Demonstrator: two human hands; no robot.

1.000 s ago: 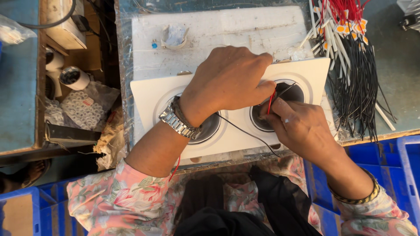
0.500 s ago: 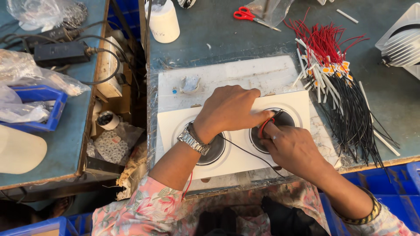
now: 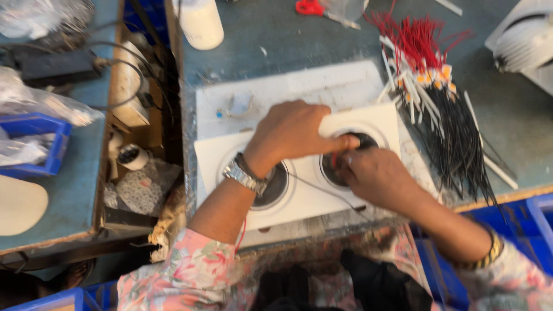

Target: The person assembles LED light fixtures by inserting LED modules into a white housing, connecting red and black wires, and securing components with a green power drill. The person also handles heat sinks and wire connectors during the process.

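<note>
My left hand [image 3: 291, 133] and right hand [image 3: 377, 175] meet over the right hole of the white two-hole panel [image 3: 299, 198] on the bench. Between my fingertips I pinch a red wire [image 3: 334, 158], I think; blur hides its end.

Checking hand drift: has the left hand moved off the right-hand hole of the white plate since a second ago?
No. The left hand remains over the plate's right hole; only the camera shifted.
</note>
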